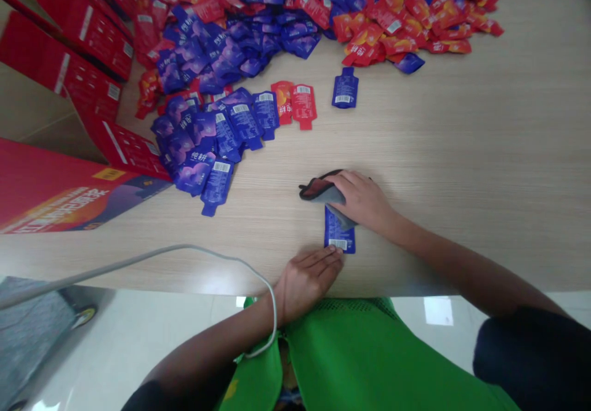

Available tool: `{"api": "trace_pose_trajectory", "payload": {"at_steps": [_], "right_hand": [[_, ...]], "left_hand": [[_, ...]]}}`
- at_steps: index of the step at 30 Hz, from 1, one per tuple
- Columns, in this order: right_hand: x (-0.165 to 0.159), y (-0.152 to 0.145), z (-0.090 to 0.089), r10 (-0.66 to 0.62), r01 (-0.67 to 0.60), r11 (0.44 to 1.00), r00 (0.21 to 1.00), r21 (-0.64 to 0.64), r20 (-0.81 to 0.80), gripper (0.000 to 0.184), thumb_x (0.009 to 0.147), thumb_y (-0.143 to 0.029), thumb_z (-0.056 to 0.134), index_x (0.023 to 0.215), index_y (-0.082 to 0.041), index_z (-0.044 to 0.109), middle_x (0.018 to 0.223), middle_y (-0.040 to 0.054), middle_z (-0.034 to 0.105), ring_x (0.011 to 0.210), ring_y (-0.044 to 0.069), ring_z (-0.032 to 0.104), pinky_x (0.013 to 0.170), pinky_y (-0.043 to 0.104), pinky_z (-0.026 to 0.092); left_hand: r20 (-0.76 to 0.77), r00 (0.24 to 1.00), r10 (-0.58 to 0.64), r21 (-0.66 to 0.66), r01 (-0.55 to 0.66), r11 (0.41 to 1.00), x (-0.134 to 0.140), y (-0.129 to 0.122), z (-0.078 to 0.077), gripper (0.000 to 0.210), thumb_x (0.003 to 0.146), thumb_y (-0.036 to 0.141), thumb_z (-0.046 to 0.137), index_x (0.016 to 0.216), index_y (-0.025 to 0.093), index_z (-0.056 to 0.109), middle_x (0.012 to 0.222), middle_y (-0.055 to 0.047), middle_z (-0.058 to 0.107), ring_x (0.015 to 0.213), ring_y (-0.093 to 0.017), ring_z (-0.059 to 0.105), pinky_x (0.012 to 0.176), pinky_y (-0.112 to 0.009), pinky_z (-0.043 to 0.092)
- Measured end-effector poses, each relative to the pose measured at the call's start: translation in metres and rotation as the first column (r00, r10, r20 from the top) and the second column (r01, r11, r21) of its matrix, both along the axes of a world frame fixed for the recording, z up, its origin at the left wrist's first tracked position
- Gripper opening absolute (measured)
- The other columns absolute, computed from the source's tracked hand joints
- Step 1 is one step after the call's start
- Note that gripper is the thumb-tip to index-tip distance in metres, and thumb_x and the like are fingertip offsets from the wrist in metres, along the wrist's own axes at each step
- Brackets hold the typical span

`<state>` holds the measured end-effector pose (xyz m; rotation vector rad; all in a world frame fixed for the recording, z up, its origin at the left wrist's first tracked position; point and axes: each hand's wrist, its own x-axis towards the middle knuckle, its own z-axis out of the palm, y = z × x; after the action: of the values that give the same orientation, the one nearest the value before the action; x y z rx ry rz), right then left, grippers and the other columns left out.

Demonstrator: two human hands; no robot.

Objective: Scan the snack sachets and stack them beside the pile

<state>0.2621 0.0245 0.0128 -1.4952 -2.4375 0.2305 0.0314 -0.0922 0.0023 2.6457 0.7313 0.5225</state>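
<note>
In the head view a blue pouch point(339, 234) lies flat on the wooden table near its front edge, barcode end toward me. My left hand point(310, 279) rests at that end, fingers stretched out with their tips on the pouch's lower edge. My right hand point(362, 199) grips a grey cloth point(318, 193) with a dark edge and a reddish side, and presses it over the pouch's upper part, which it hides. Farther off, a single blue pouch point(345, 89) lies by itself, and a red pouch point(303, 104) sits to its left.
A large heap of red and blue pouches point(277, 26) covers the back of the table. Overlapping blue pouches point(207, 131) lie at the left, beside open red boxes point(83, 29). A pale cable point(184, 248) crosses the front edge to my left wrist.
</note>
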Motion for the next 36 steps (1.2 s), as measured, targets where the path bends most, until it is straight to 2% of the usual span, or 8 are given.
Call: {"api": "trace_pose_trajectory", "payload": {"at_steps": [3,7,13,17,21,26,31,36], "right_hand": [[0.016,0.034,0.002,-0.088,0.088,0.993,0.996,0.075,-0.003,0.045,0.093,-0.027,0.069,0.137,-0.019,0.060,0.126,0.0141,0.069,0.113,0.034,0.065,0.095,0.046,0.053],[0.047,0.043,0.019,-0.268,0.311,0.927,0.940,0.207,-0.213,0.045,0.097,-0.034,0.063,0.139,-0.019,0.058,0.128,0.0152,0.068,0.119,0.033,0.064,0.101,0.049,0.053],[0.086,-0.013,0.035,-0.479,0.602,0.783,0.745,0.158,-0.465,0.047,0.093,-0.042,0.069,0.135,-0.022,0.064,0.128,0.0157,0.073,0.117,0.031,0.070,0.101,0.045,0.053],[0.105,-0.052,0.024,-0.606,0.707,0.707,0.600,-0.009,-0.523,0.050,0.088,-0.047,0.073,0.134,-0.028,0.068,0.125,0.0124,0.076,0.113,0.033,0.073,0.096,0.049,0.056],[0.115,-0.075,0.007,-0.691,0.773,0.626,0.485,-0.108,-0.536,0.050,0.085,-0.047,0.076,0.132,-0.031,0.070,0.125,0.0126,0.077,0.113,0.034,0.074,0.095,0.050,0.056],[0.114,-0.085,-0.009,-0.696,0.785,0.611,0.469,-0.104,-0.543,0.051,0.086,-0.046,0.075,0.134,-0.029,0.069,0.125,0.0123,0.077,0.116,0.034,0.073,0.099,0.052,0.056],[0.114,-0.085,-0.014,-0.679,0.763,0.635,0.472,-0.126,-0.562,0.050,0.088,-0.050,0.072,0.135,-0.030,0.068,0.128,0.0094,0.076,0.119,0.033,0.071,0.103,0.055,0.054],[0.115,-0.084,-0.014,-0.673,0.748,0.646,0.464,-0.152,-0.576,0.049,0.090,-0.048,0.071,0.135,-0.029,0.067,0.130,0.0095,0.075,0.120,0.033,0.070,0.103,0.055,0.054]], "left_hand": [[0.031,0.999,0.025,0.013,-0.026,1.000,0.003,0.002,0.003,0.025,0.108,0.018,0.054,0.128,0.016,0.069,0.135,-0.008,0.073,0.132,-0.019,0.066,0.112,-0.034,0.055],[0.112,0.989,0.099,0.032,-0.103,0.994,0.014,0.021,0.017,0.018,0.108,0.027,0.059,0.113,0.017,0.073,0.109,-0.006,0.080,0.104,-0.019,0.074,0.093,-0.034,0.059],[0.006,0.951,0.308,-0.007,-0.308,0.951,0.043,0.083,0.026,0.035,0.109,0.046,0.055,0.121,0.017,0.068,0.110,-0.010,0.072,0.099,-0.024,0.067,0.090,-0.041,0.056],[-0.152,0.909,0.389,0.030,-0.389,0.921,0.069,0.111,0.016,0.050,0.101,0.059,0.062,0.124,0.015,0.065,0.114,-0.013,0.065,0.103,-0.030,0.064,0.088,-0.044,0.056],[-0.270,0.888,0.371,0.039,-0.375,0.926,0.085,0.121,0.016,0.043,0.098,0.051,0.071,0.117,0.014,0.064,0.112,-0.013,0.065,0.099,-0.029,0.066,0.087,-0.041,0.056],[-0.307,0.901,0.307,-0.212,-0.379,0.901,0.084,0.130,0.023,0.045,0.098,0.037,0.076,0.133,0.012,0.061,0.115,-0.012,0.067,0.104,-0.027,0.068,0.094,-0.039,0.055],[-0.165,0.942,0.292,-0.499,-0.335,0.799,0.073,0.140,0.016,0.051,0.093,0.024,0.079,0.140,0.015,0.062,0.102,-0.005,0.070,0.095,-0.022,0.067,0.089,-0.034,0.054],[-0.013,0.967,0.254,-0.674,-0.196,0.712,0.068,0.147,0.020,0.030,0.093,0.022,0.076,0.124,0.020,0.076,0.093,-0.001,0.069,0.081,-0.015,0.063,0.077,-0.028,0.051]]}}
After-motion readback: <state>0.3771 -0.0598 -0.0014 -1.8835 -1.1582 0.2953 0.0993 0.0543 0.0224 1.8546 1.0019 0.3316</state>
